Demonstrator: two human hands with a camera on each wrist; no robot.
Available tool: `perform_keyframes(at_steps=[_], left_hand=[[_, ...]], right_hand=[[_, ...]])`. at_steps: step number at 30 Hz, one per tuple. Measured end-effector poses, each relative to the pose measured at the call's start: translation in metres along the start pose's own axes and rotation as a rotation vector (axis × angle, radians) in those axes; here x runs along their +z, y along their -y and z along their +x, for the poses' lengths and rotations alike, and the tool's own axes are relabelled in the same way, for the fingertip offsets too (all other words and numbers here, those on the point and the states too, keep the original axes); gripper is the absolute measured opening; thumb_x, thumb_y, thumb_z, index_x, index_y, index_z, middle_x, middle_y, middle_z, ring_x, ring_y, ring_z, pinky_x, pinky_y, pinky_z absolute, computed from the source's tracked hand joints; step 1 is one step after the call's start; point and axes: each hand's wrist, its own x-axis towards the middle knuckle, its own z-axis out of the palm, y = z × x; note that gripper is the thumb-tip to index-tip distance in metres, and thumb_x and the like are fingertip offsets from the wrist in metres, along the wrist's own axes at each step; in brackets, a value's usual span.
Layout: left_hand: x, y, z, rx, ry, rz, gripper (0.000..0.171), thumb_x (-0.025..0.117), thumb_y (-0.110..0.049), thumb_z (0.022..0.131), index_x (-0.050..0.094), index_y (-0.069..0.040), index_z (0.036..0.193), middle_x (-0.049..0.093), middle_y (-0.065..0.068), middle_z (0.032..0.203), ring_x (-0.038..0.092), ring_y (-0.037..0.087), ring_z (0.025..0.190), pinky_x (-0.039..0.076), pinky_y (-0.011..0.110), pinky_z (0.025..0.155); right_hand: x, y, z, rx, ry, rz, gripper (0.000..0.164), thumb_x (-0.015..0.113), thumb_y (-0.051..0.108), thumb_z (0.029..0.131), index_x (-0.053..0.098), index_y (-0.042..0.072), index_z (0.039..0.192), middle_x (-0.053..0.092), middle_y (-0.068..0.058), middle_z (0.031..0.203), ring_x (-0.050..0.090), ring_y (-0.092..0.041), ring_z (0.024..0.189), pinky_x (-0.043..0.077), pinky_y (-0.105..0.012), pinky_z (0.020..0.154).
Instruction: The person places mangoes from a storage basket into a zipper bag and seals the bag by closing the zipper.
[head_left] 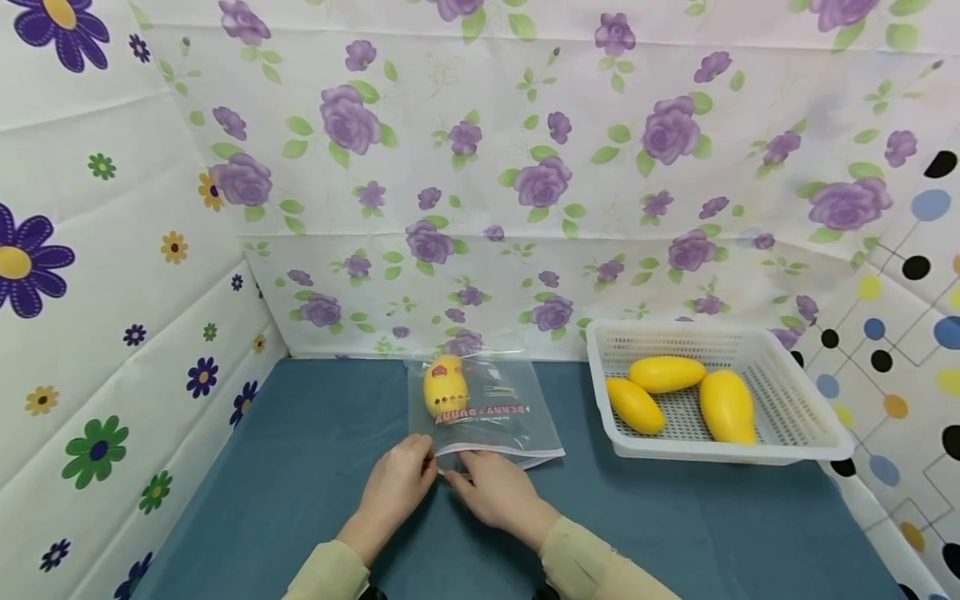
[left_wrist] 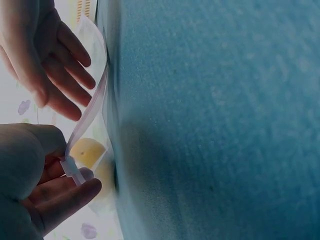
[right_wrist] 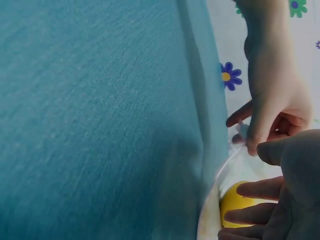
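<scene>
A clear zip bag (head_left: 498, 432) with printed lettering lies flat, its mouth edge toward me. Inside it, at the far left, is a yellow mango-like fruit (head_left: 444, 385), seen through the film and its print. My left hand (head_left: 397, 479) pinches the bag's zip slider (left_wrist: 73, 170) at the left end of the mouth. Just to the right, my right hand (head_left: 501, 492) has its fingers extended at the bag's mouth. In the left wrist view those fingers (left_wrist: 67, 75) look relaxed beside the zip strip, gripping nothing.
A white perforated basket (head_left: 727, 452) stands at the back right, holding three yellow mango-like fruits (head_left: 666, 374). Blue-grey cloth (head_left: 300, 467) covers the table. Flowered sheeting (head_left: 420, 167) rises behind, with patterned sheets on both sides.
</scene>
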Motion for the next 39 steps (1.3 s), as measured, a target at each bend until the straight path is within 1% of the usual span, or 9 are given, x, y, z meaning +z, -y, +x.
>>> perform_keyframes(at_steps=[9,12,14,19,22,27,30,35,39], left_hand=[[0.002,0.001,0.000,-0.019,0.000,0.002,0.036,0.083,0.004,0.086,0.055,-0.015,0.076,0.045,-0.006,0.071,0.041,0.006,0.057,0.039,0.026,0.052],[0.002,0.002,0.000,-0.032,0.002,0.000,0.036,0.083,0.004,0.086,0.055,-0.016,0.075,0.044,-0.006,0.070,0.041,0.006,0.057,0.039,0.026,0.052],[0.002,0.002,0.000,-0.040,0.002,0.003,0.036,0.083,0.003,0.086,0.055,-0.016,0.075,0.044,-0.006,0.070,0.041,0.006,0.057,0.038,0.026,0.052],[0.001,0.002,-0.001,-0.050,-0.002,0.002,0.037,0.084,0.003,0.086,0.055,-0.017,0.075,0.044,-0.007,0.071,0.040,0.006,0.058,0.038,0.025,0.052],[0.001,0.002,-0.001,-0.052,-0.002,-0.003,0.036,0.084,0.004,0.086,0.055,-0.016,0.075,0.045,-0.007,0.071,0.041,0.006,0.058,0.038,0.025,0.053],[-0.001,0.002,-0.002,-0.057,0.006,-0.005,0.035,0.083,0.004,0.086,0.056,-0.016,0.076,0.045,-0.006,0.071,0.041,0.006,0.058,0.038,0.025,0.053],[-0.001,0.002,-0.002,-0.060,0.005,-0.005,0.036,0.084,0.003,0.086,0.056,-0.016,0.076,0.044,-0.007,0.071,0.041,0.006,0.058,0.038,0.025,0.052],[-0.002,0.002,-0.002,-0.067,-0.001,-0.004,0.035,0.085,0.002,0.086,0.057,-0.016,0.076,0.045,-0.008,0.071,0.041,0.006,0.058,0.039,0.025,0.052],[-0.002,0.003,-0.002,-0.075,0.003,-0.002,0.034,0.085,0.002,0.085,0.057,-0.016,0.076,0.045,-0.007,0.071,0.041,0.006,0.058,0.038,0.025,0.052]], right_hand=[[-0.015,-0.009,-0.015,-0.032,-0.020,0.035,0.037,0.064,0.042,0.108,0.078,0.015,0.129,0.078,0.000,0.121,0.074,-0.019,0.109,0.059,-0.045,0.090],[-0.021,-0.014,-0.018,-0.035,-0.034,0.042,0.034,0.065,0.039,0.107,0.079,0.015,0.127,0.079,0.002,0.115,0.075,-0.016,0.102,0.059,-0.047,0.090],[-0.024,-0.018,-0.021,-0.030,-0.043,0.052,0.035,0.065,0.040,0.107,0.079,0.015,0.128,0.080,0.004,0.103,0.075,-0.012,0.091,0.058,-0.050,0.092],[-0.034,-0.029,-0.027,-0.013,-0.075,0.111,0.035,0.065,0.040,0.108,0.079,0.015,0.129,0.071,0.011,0.074,0.063,-0.002,0.064,0.057,-0.038,0.067],[-0.040,-0.034,-0.030,-0.006,-0.093,0.125,0.034,0.065,0.038,0.107,0.079,0.016,0.127,0.074,0.010,0.084,0.059,0.000,0.064,0.049,-0.030,0.058],[-0.049,-0.044,-0.038,0.003,-0.110,0.115,0.032,0.065,0.037,0.107,0.079,0.017,0.127,0.079,0.005,0.106,0.070,-0.008,0.082,0.057,-0.036,0.069],[-0.054,-0.050,-0.043,0.007,-0.134,0.109,0.029,0.066,0.034,0.107,0.079,0.017,0.126,0.080,0.003,0.109,0.075,-0.014,0.092,0.060,-0.041,0.075],[-0.064,-0.058,-0.047,0.019,-0.196,0.098,0.026,0.068,0.029,0.107,0.080,0.016,0.125,0.080,0.002,0.111,0.076,-0.018,0.095,0.062,-0.044,0.079],[-0.072,-0.065,-0.050,0.032,-0.241,0.094,0.024,0.069,0.027,0.106,0.080,0.017,0.125,0.080,0.005,0.108,0.074,-0.011,0.090,0.061,-0.037,0.076]])
